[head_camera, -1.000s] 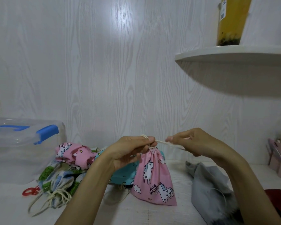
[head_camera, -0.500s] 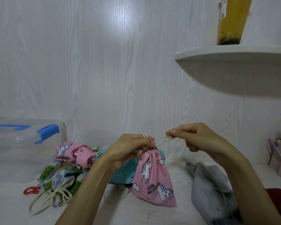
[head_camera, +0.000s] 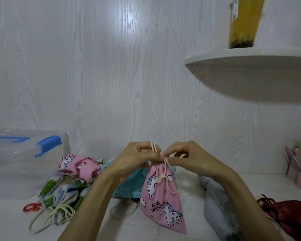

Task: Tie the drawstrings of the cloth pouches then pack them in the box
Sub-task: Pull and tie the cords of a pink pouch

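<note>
Left hand point(head_camera: 137, 160) grip pinching pouch point(head_camera: 162, 197) neck; right hand point(head_camera: 186, 157) grip pinching drawstring point(head_camera: 165, 164) just beside, pouch hanging below.

White wood-grain wall point(head_camera: 94, 75) with a bright glare patch, a curved white shelf point(head_camera: 241, 56) upper right, pale counter point(head_camera: 189, 192) below
</note>
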Tool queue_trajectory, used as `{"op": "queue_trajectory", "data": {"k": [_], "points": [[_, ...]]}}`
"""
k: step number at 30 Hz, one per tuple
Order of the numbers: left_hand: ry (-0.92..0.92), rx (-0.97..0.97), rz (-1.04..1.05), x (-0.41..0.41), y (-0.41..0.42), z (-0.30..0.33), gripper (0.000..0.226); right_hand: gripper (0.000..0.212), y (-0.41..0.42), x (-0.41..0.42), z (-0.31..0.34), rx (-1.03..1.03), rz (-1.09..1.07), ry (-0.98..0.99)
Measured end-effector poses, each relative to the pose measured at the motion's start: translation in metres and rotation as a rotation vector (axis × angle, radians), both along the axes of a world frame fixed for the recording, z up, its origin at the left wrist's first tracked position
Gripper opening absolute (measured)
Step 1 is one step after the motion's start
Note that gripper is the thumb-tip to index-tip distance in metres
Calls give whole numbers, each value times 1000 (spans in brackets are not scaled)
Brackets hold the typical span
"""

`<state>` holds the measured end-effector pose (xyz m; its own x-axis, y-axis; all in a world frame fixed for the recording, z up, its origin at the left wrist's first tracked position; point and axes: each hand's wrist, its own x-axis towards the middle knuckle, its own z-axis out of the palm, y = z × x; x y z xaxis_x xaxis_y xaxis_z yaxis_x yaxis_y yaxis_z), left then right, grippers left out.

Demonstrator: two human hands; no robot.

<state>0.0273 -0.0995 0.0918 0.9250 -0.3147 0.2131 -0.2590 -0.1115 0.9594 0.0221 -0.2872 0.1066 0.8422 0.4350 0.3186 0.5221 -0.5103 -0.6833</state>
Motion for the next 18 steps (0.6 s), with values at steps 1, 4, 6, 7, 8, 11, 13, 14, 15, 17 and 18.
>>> {"op": "queue_trajectory", "data": {"k": [1,4,6,7,8,11,13,14,15,17,18], "points": [[3,-10,-1,1,1,-1,11,12,1,1,-1,10,6,-34],[4,-23,34,2,3,-3,14,11,6,4,-7,74,-11,-38],[-22,-10,126,3,4,-4,15,12,8,5,-10,102,-26,-24],[-42,0,169,3,5,-4,15,12,9,6,-11,108,-28,-23],[-67,11,197,3,5,-3,16,11,10,7,-11,110,-31,-28],[-170,60,226,2,3,-2,19,6,12,6,-11,118,-51,-63],[-229,82,260,3,0,-4,16,4,12,6,-11,130,-81,-94],[-253,92,271,4,-1,-5,14,3,12,6,-11,131,-97,-108],[-278,105,278,4,-2,-6,12,1,10,7,-12,129,-113,-117],[-335,132,297,5,-2,-8,7,3,8,9,-12,140,-133,-115],[-365,144,317,6,-2,-9,6,5,7,10,-12,146,-138,-98]]}}
